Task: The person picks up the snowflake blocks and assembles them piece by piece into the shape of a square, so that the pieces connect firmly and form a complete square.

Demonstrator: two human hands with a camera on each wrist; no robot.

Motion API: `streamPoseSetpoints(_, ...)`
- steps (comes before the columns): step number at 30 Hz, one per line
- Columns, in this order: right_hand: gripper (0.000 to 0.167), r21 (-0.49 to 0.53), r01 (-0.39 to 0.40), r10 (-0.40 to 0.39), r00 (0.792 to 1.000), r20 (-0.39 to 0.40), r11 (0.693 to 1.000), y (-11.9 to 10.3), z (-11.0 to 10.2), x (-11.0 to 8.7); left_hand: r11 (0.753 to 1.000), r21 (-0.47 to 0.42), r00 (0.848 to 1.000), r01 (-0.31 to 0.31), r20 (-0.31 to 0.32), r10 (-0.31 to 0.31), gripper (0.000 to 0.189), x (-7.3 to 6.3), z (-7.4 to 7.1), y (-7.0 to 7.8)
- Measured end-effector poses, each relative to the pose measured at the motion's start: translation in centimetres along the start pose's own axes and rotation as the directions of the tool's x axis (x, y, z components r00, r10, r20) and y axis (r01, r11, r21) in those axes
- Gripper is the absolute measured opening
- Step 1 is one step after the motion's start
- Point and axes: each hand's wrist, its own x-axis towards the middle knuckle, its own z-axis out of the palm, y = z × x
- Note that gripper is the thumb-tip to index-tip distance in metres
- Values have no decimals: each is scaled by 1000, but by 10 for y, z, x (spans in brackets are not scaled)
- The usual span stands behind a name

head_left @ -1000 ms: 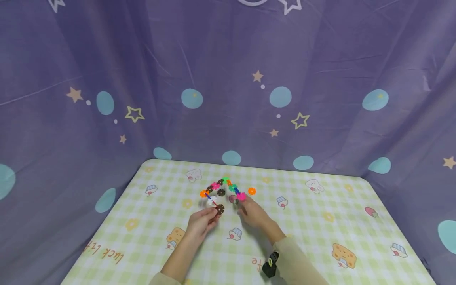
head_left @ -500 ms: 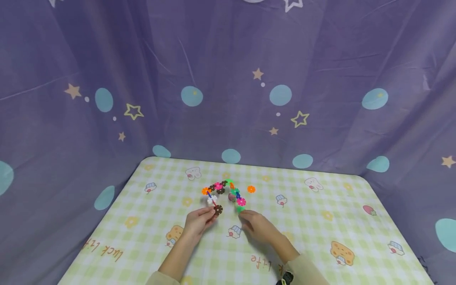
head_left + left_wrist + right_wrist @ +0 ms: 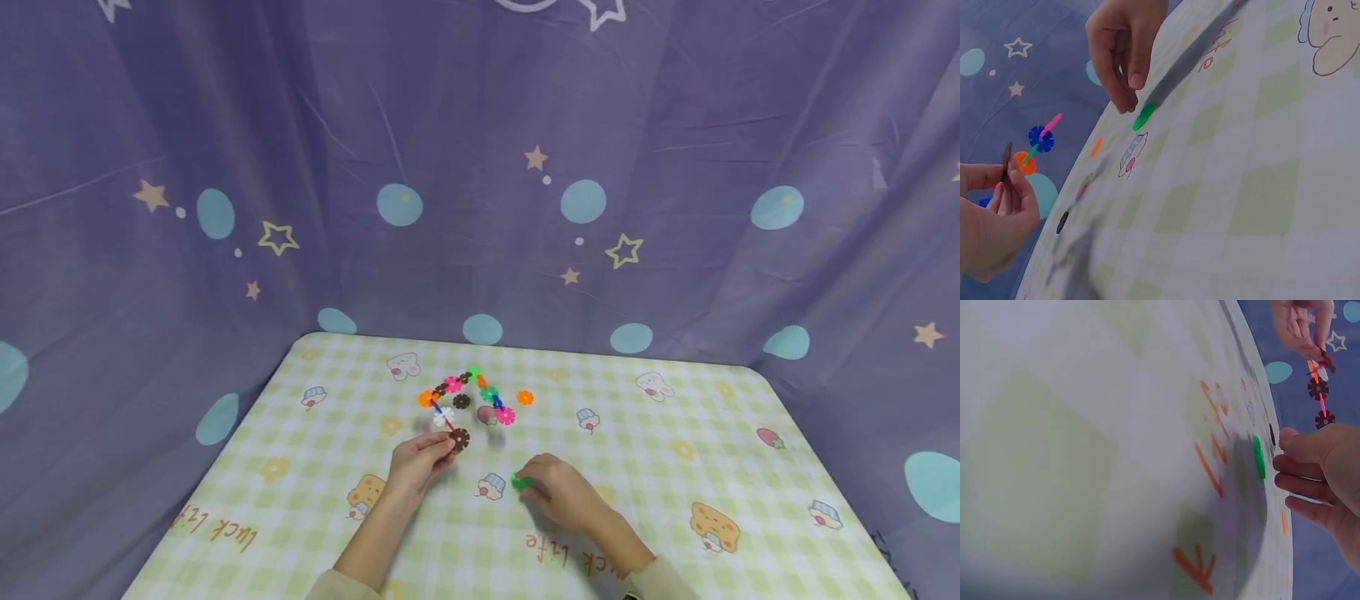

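Note:
In the head view my left hand point(image 3: 416, 468) pinches a brown snowflake disc point(image 3: 461, 440), the end piece of a curved chain of notched plastic discs. The chain lifts off the table and runs through a white disc point(image 3: 444, 417), an orange disc point(image 3: 427, 398) and others to a pink disc point(image 3: 506, 415) at its right end. A loose green snowflake disc point(image 3: 1144, 116) lies on the table under the fingertips of my right hand point(image 3: 561, 493). In the right wrist view the right fingers are loosely bent, apart from the green disc point(image 3: 1259, 457).
A loose orange disc point(image 3: 525, 397) and a loose dark brown disc point(image 3: 462, 402) lie on the checked tablecloth point(image 3: 645, 467) near the chain. A purple curtain point(image 3: 480, 250) hangs behind the table's far edge.
The green disc, at the chain's right end half a second ago, is now off it and on the table. My right hand moved nearer and released it; the left kept its hold.

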Motion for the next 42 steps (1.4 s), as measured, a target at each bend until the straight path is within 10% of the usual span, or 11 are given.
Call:
streamPoseSetpoints(14, 28, -69, -83, 80, 996, -48, 994, 10, 13, 7, 998, 56, 999, 40, -8, -40, 32, 1, -1, -5)
streamPoseSetpoints(20, 23, 96, -171, 172, 985, 2, 981, 7, 13, 8, 997, 69, 999, 40, -6, -40, 32, 0, -1, -5)
streamPoseSetpoints(30, 8, 564, -344, 416, 909, 0, 751, -5, 9, 22, 997, 62, 999, 44, -15, -43, 33, -2, 0, -6)
streamPoseSetpoints(42, 15, 781, -364, 603, 797, -22, 508, -21, 13, 42, 993, 114, 999, -37, -18, 39, 29, -6, 2, -1)
